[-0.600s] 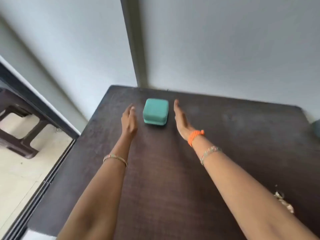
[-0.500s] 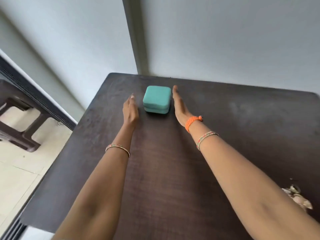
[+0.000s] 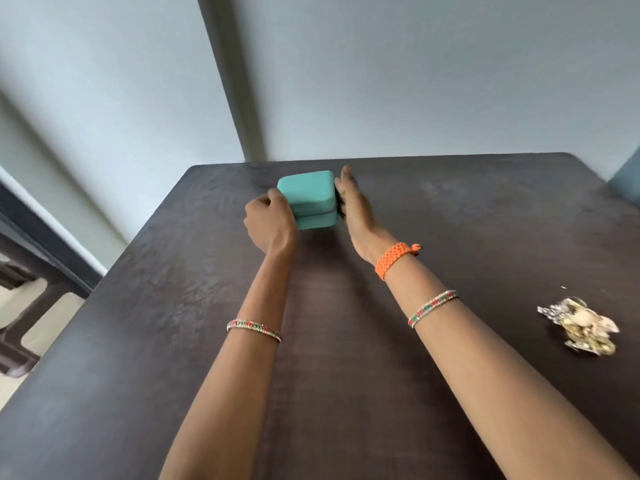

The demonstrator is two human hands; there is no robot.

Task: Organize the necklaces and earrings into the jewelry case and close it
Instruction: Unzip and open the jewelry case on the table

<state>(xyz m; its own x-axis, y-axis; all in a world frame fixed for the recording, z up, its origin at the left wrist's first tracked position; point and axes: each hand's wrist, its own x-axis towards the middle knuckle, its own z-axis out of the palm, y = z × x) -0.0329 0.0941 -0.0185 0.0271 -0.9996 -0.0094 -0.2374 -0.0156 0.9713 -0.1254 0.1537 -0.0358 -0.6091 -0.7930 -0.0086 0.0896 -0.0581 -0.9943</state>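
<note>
Your two bare arms reach out over the dark brown worktop (image 3: pixel 485 220); closest to you, each forearm wears a thin bangle with red and green beads, one on the left arm (image 3: pixel 254 330) and one on the right arm (image 3: pixel 433 307); a bit further up, your right wrist also has an orange woven band (image 3: pixel 394 260).

Off to your right, well apart from your arms, a small pile of shiny jewelry (image 3: pixel 580 329) lies on the worktop; it looks gold and silver, but it is too blurry to tell which bits are necklaces and which are earrings.

Further out, near the far edge of the worktop, sits the teal jewelry case (image 3: pixel 310 197); its lid is down, and a thin line runs round the middle where lid and bottom meet; the case sits between your two hands.

Your left hand (image 3: pixel 270 220) is on the left side of the case; its fingers (image 3: pixel 275 199) curl round the near left corner and hold it.

Your right hand (image 3: pixel 355 206) lies flat on its edge against the right side of the case; its fingers (image 3: pixel 346 176) are straight and close together, and they touch the case's side.

Behind the worktop stands a pale wall (image 3: pixel 433 71) with a grey upright strip (image 3: pixel 230 81) on it; at the far right edge a blue thing (image 3: pixel 627 181) peeks in, too cut off to tell what it is.
</note>
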